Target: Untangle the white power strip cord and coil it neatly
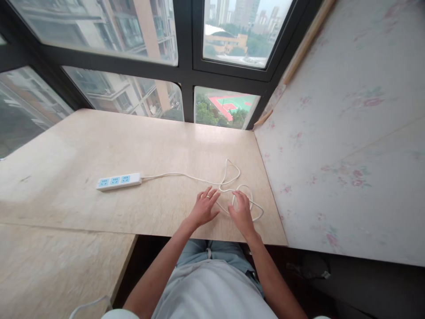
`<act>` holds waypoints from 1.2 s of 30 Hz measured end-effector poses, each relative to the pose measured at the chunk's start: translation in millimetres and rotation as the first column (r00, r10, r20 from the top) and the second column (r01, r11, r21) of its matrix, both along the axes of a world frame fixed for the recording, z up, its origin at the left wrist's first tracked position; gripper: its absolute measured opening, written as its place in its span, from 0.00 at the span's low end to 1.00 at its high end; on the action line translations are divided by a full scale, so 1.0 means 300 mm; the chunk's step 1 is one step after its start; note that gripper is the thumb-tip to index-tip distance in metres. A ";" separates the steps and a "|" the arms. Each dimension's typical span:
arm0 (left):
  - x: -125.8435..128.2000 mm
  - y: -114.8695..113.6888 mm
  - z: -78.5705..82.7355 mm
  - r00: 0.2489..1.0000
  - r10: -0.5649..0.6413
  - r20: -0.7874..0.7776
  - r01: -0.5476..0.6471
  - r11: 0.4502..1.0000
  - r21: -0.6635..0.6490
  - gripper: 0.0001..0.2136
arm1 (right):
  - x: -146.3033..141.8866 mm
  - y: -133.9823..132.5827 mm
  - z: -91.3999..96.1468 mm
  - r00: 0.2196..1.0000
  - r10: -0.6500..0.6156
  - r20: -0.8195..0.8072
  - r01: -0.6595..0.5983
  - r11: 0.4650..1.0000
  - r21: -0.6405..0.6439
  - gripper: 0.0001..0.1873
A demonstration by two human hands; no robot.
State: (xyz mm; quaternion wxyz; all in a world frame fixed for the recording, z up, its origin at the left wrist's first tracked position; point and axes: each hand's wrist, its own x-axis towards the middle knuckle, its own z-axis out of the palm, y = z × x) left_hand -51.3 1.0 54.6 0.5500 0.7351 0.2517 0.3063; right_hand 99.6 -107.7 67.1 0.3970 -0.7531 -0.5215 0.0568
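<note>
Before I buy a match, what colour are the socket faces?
The socket faces are light blue; see the head view.

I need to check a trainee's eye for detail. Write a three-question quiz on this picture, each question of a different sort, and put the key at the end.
1. Count: how many blue socket panels show on the power strip?

2. True or false: the cord lies in loose loops near the right hand.

3. Choose: which hand wears the ring?
A. The right hand
B. The left hand
C. Both

Key:
1. Three.
2. True.
3. B.
</note>
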 end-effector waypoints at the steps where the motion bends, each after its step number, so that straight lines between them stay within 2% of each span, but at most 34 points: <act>1: 0.010 0.006 -0.011 0.999 -0.010 -0.034 0.011 0.999 0.033 0.27 | 0.004 0.001 -0.013 1.000 -0.001 -0.012 0.001 1.000 -0.029 0.23; 3: 0.015 0.016 -0.037 0.984 -0.007 -0.176 0.039 0.983 0.177 0.19 | 0.016 -0.007 -0.036 1.000 0.016 -0.025 -0.018 0.997 -0.072 0.25; 5: 0.001 0.023 -0.062 0.936 0.025 -0.350 0.104 0.932 0.346 0.10 | 0.034 -0.025 -0.056 0.998 0.064 -0.013 -0.065 0.993 -0.099 0.24; 7: -0.028 0.025 -0.079 0.897 0.068 -0.437 0.140 0.893 0.427 0.06 | 0.058 -0.047 -0.077 0.995 0.102 0.001 -0.101 0.989 -0.109 0.21; 8: -0.045 0.026 -0.084 0.899 0.089 -0.428 0.113 0.899 0.423 0.06 | 0.070 -0.058 -0.088 0.994 0.108 0.002 -0.108 0.988 -0.109 0.19; 10: -0.082 0.027 -0.086 0.932 0.152 -0.329 -0.035 0.942 0.334 0.06 | 0.094 -0.075 -0.109 0.995 0.103 -0.012 -0.104 0.989 -0.104 0.19; 12: -0.114 0.028 -0.076 0.946 0.245 -0.214 -0.218 0.965 0.143 0.08 | 0.110 -0.085 -0.123 0.994 0.104 -0.046 -0.108 0.989 -0.101 0.20; 13: -0.126 0.028 -0.068 0.938 0.298 -0.175 -0.301 0.954 0.012 0.09 | 0.113 -0.086 -0.127 0.991 0.110 -0.075 -0.117 0.988 -0.101 0.20; 14: -0.134 0.028 -0.058 0.928 0.345 -0.143 -0.365 0.920 -0.144 0.11 | 0.112 -0.084 -0.127 0.986 0.117 -0.118 -0.129 0.986 -0.102 0.20; 15: -0.139 0.026 -0.048 0.915 0.388 -0.108 -0.402 0.858 -0.319 0.12 | 0.108 -0.079 -0.125 0.977 0.122 -0.174 -0.141 0.985 -0.103 0.20; 17: -0.140 0.019 -0.027 0.881 0.473 -0.016 -0.376 0.679 -0.631 0.15 | 0.092 -0.063 -0.116 0.947 0.126 -0.296 -0.165 0.980 -0.109 0.21; 18: -0.137 0.013 -0.018 0.854 0.518 0.035 -0.331 0.596 -0.731 0.15 | 0.081 -0.053 -0.111 0.928 0.127 -0.349 -0.176 0.978 -0.113 0.22; 19: -0.132 0.007 -0.011 0.826 0.557 0.084 -0.281 0.536 -0.796 0.16 | 0.069 -0.043 -0.106 0.910 0.126 -0.395 -0.185 0.976 -0.116 0.23; 23: -0.098 -0.030 0.000 0.739 0.649 0.181 -0.113 0.385 -0.916 0.19 | 0.019 -0.012 -0.082 0.822 0.091 -0.563 -0.163 0.984 -0.078 0.30; 25: -0.076 -0.052 -0.004 0.702 0.680 0.209 -0.008 0.301 -0.954 0.17 | -0.004 -0.010 -0.063 0.739 0.078 -0.669 -0.121 0.992 -0.018 0.31; 27: -0.049 -0.076 -0.012 0.682 0.695 0.228 0.076 0.242 -0.967 0.15 | -0.023 -0.013 -0.036 0.645 0.092 -0.758 -0.090 0.995 0.044 0.31; 29: -0.018 -0.102 -0.018 0.691 0.687 0.226 0.108 0.211 -0.971 0.14 | -0.037 -0.017 -0.007 0.580 0.112 -0.807 -0.071 0.994 0.087 0.32; 32: 0.032 -0.142 -0.009 0.751 0.620 0.227 0.120 0.209 -0.970 0.14 | -0.042 -0.014 0.034 0.532 0.120 -0.839 -0.051 0.993 0.109 0.33; 34: 0.062 -0.166 0.016 0.806 0.538 0.247 0.126 0.252 -0.959 0.15 | -0.032 -0.009 0.058 0.495 0.113 -0.862 -0.045 0.994 0.104 0.35; 36: 0.083 -0.181 0.056 0.845 0.465 0.264 0.108 0.334 -0.936 0.16 | -0.010 -0.009 0.083 0.469 0.104 -0.877 -0.041 0.995 0.096 0.37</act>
